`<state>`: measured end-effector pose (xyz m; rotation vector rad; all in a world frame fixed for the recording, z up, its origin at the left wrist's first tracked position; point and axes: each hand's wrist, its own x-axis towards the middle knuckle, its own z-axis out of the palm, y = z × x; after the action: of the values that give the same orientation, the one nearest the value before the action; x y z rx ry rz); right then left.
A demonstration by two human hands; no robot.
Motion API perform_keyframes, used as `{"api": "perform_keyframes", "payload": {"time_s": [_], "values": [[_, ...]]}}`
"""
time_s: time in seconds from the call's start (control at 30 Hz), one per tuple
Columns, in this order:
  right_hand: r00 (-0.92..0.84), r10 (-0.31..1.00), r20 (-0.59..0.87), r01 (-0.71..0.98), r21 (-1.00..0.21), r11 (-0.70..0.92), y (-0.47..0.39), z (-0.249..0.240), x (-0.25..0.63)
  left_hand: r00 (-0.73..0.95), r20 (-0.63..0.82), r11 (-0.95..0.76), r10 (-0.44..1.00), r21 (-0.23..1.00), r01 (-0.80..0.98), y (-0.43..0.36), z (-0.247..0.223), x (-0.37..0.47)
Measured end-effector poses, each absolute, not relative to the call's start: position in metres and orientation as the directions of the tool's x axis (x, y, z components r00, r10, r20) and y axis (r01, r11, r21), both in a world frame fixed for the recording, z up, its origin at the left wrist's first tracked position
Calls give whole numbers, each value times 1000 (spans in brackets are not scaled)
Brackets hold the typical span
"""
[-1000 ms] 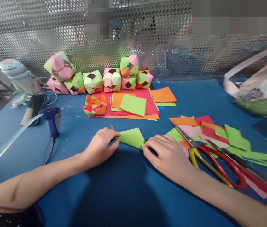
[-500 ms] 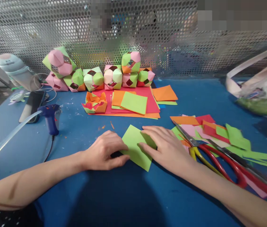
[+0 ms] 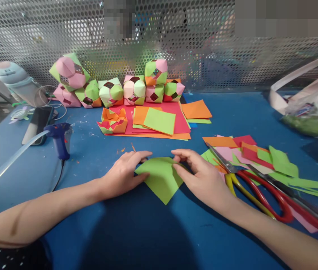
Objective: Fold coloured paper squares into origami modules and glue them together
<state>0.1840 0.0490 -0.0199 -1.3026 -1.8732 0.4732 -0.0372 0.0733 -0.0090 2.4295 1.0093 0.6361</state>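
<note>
A square of green paper [image 3: 161,179] lies between my hands, one corner pointing towards me and its far side bending upward. My left hand [image 3: 127,170] pinches its left corner, thumb on top and fingers beneath or behind. On the other side my right hand [image 3: 199,170] grips the right part of the sheet between thumb and curled fingers. Beyond the hands is a half-built orange, red and green folded paper piece [image 3: 113,120]. It stands at the left of a stack of coloured sheets, with a loose green square [image 3: 160,120] on top.
Folded paper balls [image 3: 134,90] line the perforated metal screen [image 3: 204,56]. To the left are a glue gun [image 3: 59,140], a phone [image 3: 38,123] and a bottle [image 3: 18,82]. Scissors [image 3: 260,191] and paper scraps [image 3: 282,163] spread at the right, below a plastic bag [image 3: 313,112].
The green paper has turned so a corner faces me, and its far side now bends up. Both hands, which rested on or beside it, now grip its left and right sides.
</note>
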Motion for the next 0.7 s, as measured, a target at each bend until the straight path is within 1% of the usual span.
{"api": "perform_keyframes", "payload": {"time_s": [0.07, 0.17, 0.23, 0.33, 0.43, 0.57, 0.7], "values": [[-158, 912, 379, 617, -683, 391, 49, -18, 184, 617, 243, -626, 748, 565, 537, 73, -10, -36], [-213, 884, 416, 633, -631, 449, 47, -18, 184, 584, 250, -606, 772, 565, 559, 75, -12, -35], [-284, 830, 480, 625, -564, 540, 46, -19, 185, 558, 254, -589, 790, 564, 578, 78, -12, -35], [-451, 711, 540, 594, -412, 691, 44, -22, 187, 540, 240, -567, 806, 575, 590, 85, -9, -37], [-566, 634, 527, 565, -311, 764, 44, -26, 187, 593, 241, -609, 769, 559, 563, 93, -5, -41], [-624, 571, 533, 534, -243, 810, 40, -30, 186, 689, 240, -691, 684, 516, 506, 99, -2, -45], [-707, 492, 508, 496, -140, 857, 35, -34, 186, 742, 229, -726, 631, 512, 460, 104, -2, -49]]}}
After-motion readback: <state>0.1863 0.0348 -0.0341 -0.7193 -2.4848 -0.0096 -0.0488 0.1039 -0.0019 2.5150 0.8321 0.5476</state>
